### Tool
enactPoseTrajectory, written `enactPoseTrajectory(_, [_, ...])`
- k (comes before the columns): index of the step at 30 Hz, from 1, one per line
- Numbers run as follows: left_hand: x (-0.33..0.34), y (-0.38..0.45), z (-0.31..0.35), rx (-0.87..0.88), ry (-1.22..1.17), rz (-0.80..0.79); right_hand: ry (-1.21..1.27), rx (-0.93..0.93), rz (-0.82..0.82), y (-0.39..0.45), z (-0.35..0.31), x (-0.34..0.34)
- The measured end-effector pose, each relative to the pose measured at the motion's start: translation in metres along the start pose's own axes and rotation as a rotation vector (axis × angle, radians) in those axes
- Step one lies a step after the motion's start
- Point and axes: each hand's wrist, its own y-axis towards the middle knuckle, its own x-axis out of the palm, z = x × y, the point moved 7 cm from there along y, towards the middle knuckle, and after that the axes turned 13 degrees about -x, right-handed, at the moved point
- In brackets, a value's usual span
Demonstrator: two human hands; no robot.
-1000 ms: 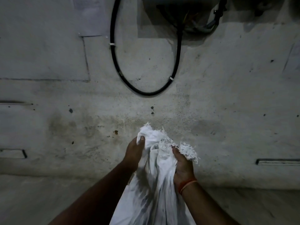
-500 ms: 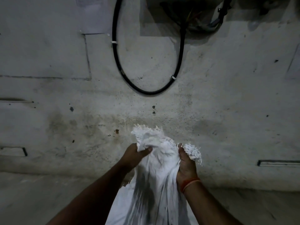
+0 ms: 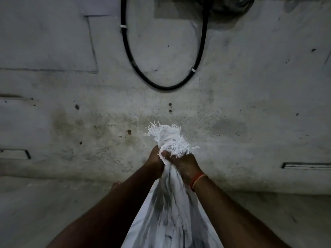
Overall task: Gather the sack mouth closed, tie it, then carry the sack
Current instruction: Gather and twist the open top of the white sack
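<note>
Since half a second before, I saw both hands draw together, so the loose mouth of the white woven sack [image 3: 172, 217] had become one tight bunch with its frayed white fringe [image 3: 168, 138] sprouting above the fists. The stained grey concrete wall [image 3: 250, 104] filled my view, a black cable loop [image 3: 161, 86] clipped to it, and the sack hung before it between the forearms. The left hand [image 3: 155, 159] and right hand [image 3: 184, 165] touched, both clenched around the neck, an orange thread band [image 3: 198, 179] on the right wrist.
</note>
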Motion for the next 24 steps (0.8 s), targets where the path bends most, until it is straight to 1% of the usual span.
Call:
enactPoseTrajectory(1, [0.001,0.001,-0.01,-0.071,-0.045,-0.09,-0.072,-0.029,0.053,0.005,0.0,-0.004])
enactPoseTrajectory(2, [0.005,-0.001,-0.017,-0.107,-0.141,-0.199,-0.103,-0.058,0.141,0.01,0.0,-0.012])
enactPoseTrajectory(3, [0.004,-0.005,-0.02,-0.113,-0.233,-0.248,-0.093,-0.075,0.232,0.013,0.002,-0.023])
enactPoseTrajectory(4, [0.003,-0.009,-0.025,-0.138,-0.255,-0.23,-0.058,-0.066,0.304,0.012,0.002,-0.031])
enactPoseTrajectory(5, [-0.002,-0.009,-0.035,-0.16,-0.219,-0.209,-0.008,-0.064,0.357,0.013,0.006,-0.038])
enactPoseTrajectory(6, [-0.01,-0.016,-0.042,-0.153,-0.081,-0.16,0.062,-0.061,0.394,0.014,0.013,-0.044])
enactPoseTrajectory(7, [-0.014,-0.019,-0.054,-0.121,0.176,-0.12,0.127,-0.046,0.428,0.014,0.015,-0.046])
enactPoseTrajectory(8, [-0.017,-0.023,-0.065,-0.045,0.417,-0.083,0.169,-0.039,0.44,0.013,0.013,-0.044])
enactPoseTrajectory(9, [-0.016,-0.03,-0.07,0.021,0.59,-0.049,0.183,-0.04,0.425,0.013,0.011,-0.039])
enactPoseTrajectory(10, [-0.014,-0.033,-0.073,0.065,0.617,-0.006,0.178,-0.039,0.406,0.011,0.007,-0.03])
enactPoseTrajectory(12, [-0.006,-0.03,-0.072,0.185,0.489,0.056,0.191,-0.03,0.349,0.007,0.005,-0.013])
enactPoseTrajectory(13, [-0.003,-0.025,-0.072,0.196,0.431,0.08,0.202,-0.034,0.328,0.006,0.005,-0.007])
enactPoseTrajectory(15, [-0.002,-0.011,-0.075,0.156,0.391,0.154,0.231,-0.047,0.298,0.003,0.008,-0.004])
enactPoseTrajectory(17, [-0.008,0.0,-0.08,0.11,0.445,0.231,0.224,-0.066,0.214,0.004,0.009,-0.01])
enactPoseTrajectory(19, [-0.014,0.008,-0.084,0.064,0.481,0.283,0.135,-0.092,0.105,-0.002,0.016,-0.027])
enactPoseTrajectory(21, [-0.017,0.019,-0.088,0.048,0.451,0.302,0.038,-0.12,0.062,-0.021,0.03,-0.05])
enactPoseTrajectory(24, [-0.019,0.033,-0.1,0.008,0.333,0.307,-0.183,-0.03,-0.01,-0.062,0.071,-0.066])
